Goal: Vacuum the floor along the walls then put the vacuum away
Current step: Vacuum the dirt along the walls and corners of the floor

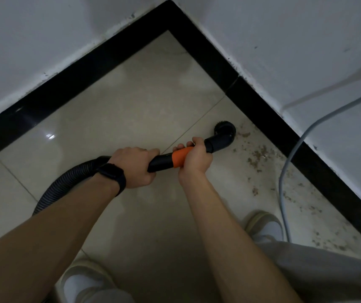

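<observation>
Here, two grips, left hand (134, 166) and right hand (195, 158), tight around one wand (160, 162).

glossy tiled floor (131, 101), ribbed plastic hose (66, 184)

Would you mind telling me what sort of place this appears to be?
Probably a corner of an indoor room: glossy beige floor tiles, a black skirting board below white painted walls, and scattered debris beside the right-hand wall.

Dim indoor light, small glare on floor (50, 136), soft wide-angle edges
</observation>
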